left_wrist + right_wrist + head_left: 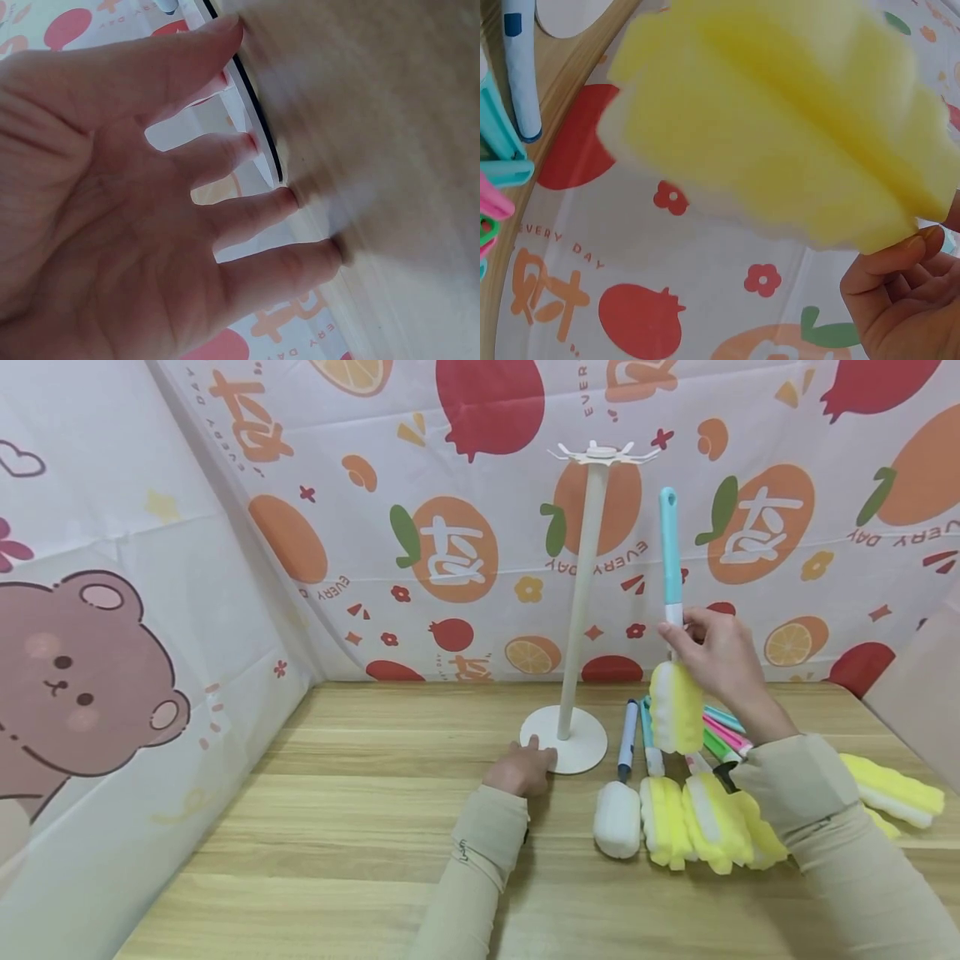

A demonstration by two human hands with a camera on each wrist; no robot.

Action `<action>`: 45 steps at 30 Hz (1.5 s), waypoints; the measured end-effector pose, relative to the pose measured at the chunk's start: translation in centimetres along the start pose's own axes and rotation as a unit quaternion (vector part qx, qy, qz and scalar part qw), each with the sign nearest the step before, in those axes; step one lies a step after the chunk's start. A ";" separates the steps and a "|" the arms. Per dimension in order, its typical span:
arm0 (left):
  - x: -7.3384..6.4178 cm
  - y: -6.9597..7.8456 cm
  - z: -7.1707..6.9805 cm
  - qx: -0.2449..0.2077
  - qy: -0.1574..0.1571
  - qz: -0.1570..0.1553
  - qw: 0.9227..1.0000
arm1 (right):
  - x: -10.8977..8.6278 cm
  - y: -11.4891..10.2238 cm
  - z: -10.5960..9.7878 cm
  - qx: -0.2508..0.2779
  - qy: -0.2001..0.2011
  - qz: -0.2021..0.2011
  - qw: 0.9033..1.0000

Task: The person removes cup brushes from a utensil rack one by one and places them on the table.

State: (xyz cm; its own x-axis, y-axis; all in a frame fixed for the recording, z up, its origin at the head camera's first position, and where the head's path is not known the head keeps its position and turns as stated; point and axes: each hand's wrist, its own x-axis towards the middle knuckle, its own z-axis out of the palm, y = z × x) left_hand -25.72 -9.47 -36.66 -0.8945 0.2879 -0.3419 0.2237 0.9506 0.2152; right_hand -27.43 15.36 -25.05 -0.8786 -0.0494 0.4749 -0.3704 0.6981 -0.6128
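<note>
My right hand point(723, 656) pinches a sponge bottle brush point(670, 552) at the white neck between its turquoise handle and its yellow-and-white head. The brush is upright in the air, handle up, right of a white stand point(581, 602). In the right wrist view the yellow sponge head point(780, 127) fills much of the picture above the fingers. My left hand point(521, 767) rests at the stand's round base point(585, 756). In the left wrist view its fingers point(255, 277) are spread, their tips at the base's rim and on the wood. The stand's top carries a ring of hooks point(600, 453).
Several sponge brushes point(663, 827) lie on the table below the right hand, with turquoise, pink and green handles. A white-headed brush point(617, 820) with a blue-grey handle lies leftmost. Another yellow sponge head point(892, 789) lies at the right. A fruit-print cloth point(480, 647) hangs behind the wooden table point(337, 827).
</note>
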 end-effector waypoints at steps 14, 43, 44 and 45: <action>0.1 0.0 0.0 0.001 0.000 -0.001 1.000 | 0.0 1.6 -2.0 -0.056 -0.035 0.023 0.998; 0.0 -0.1 0.2 0.002 0.006 -0.003 1.000 | 0.0 4.6 -3.4 -0.116 -0.137 0.033 0.983; 0.0 -0.1 0.2 0.002 0.006 -0.003 1.000 | 0.0 4.7 -3.4 -0.118 -0.142 0.030 0.982; 0.0 0.0 0.2 0.001 0.006 -0.004 1.000 | 0.0 4.8 -3.5 -0.119 -0.148 0.029 0.981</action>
State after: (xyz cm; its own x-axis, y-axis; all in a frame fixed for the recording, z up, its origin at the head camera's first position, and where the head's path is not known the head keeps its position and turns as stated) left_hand -25.69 -9.49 -36.83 -0.9006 0.2793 -0.3329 0.2179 0.9531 0.2100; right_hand -28.16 21.24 -25.81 -0.9583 -0.1848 0.2178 -0.2668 0.8512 -0.4519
